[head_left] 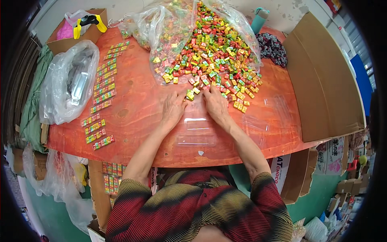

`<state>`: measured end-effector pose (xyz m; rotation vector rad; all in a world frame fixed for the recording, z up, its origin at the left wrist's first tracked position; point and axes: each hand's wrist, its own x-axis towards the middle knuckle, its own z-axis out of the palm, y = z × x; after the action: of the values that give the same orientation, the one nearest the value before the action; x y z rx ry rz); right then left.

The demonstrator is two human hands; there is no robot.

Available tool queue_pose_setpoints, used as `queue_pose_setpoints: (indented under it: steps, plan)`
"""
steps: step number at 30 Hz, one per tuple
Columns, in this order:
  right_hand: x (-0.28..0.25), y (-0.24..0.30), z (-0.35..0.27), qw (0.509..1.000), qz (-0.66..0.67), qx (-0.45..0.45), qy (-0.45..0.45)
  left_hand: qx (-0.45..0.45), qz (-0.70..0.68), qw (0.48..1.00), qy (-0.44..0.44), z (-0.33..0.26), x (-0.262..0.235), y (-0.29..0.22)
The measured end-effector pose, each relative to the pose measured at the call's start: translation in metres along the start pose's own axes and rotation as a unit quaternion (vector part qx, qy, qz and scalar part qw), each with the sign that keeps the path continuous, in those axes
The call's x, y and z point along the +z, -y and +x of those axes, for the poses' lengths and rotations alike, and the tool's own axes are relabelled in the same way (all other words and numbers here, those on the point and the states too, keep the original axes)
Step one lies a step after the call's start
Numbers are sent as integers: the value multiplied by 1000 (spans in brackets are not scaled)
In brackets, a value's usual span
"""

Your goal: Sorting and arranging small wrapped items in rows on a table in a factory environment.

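Observation:
A large heap of small wrapped candies [217, 52], red, yellow and green, spills out of a clear plastic bag [173, 32] across the table [137, 133]. My left hand [174, 108] rests at the heap's near edge, its fingers curled beside a few yellow-green candies [190, 94]. To its right, my right hand [216, 105] has bent fingers closed on small candies at the edge of the heap. What the left fingers hold, if anything, is hidden. Just in front of both hands lie clear plastic trays [196, 139].
Filled strips of candies [104, 96] line the table's left side. Beyond them are a plastic bag of clear trays [68, 84] and an open cardboard box [60, 44]. At right stand a tall cardboard panel [322, 80], a teal bottle [260, 20] and dark patterned cloth [272, 48].

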<state>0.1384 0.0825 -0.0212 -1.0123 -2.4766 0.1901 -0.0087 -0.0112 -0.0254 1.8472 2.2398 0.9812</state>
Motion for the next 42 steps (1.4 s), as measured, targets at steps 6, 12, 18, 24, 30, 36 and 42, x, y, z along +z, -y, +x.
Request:
queue_pose_setpoints:
  steps: [6, 12, 18, 24, 30, 36, 42]
  plan:
    - [10, 31, 11, 988, 64, -137, 5, 11, 13, 999, -27, -14, -2, 0]
    - [-4, 38, -15, 994, 56, -91, -10, -1, -48, 999, 2, -29, -5, -12]
    - [-17, 6, -43, 999, 54, 2, 7, 39, -89, 995, 21, -29, 4, -22]
    - [-31, -12, -32, 997, -21, 76, 14, 31, -144, 987, 65, -19, 0, -31]
    - [-28, -4, -44, 999, -8, 47, 17, 42, -149, 985, 71, -18, 7, -37]
    - [-23, -2, -50, 994, 94, 8, 54, 39, -114, 989, 82, -16, 14, -33]
    - [-41, -6, -46, 994, 84, 66, 22, 59, -92, 987, 117, -11, 8, -38]
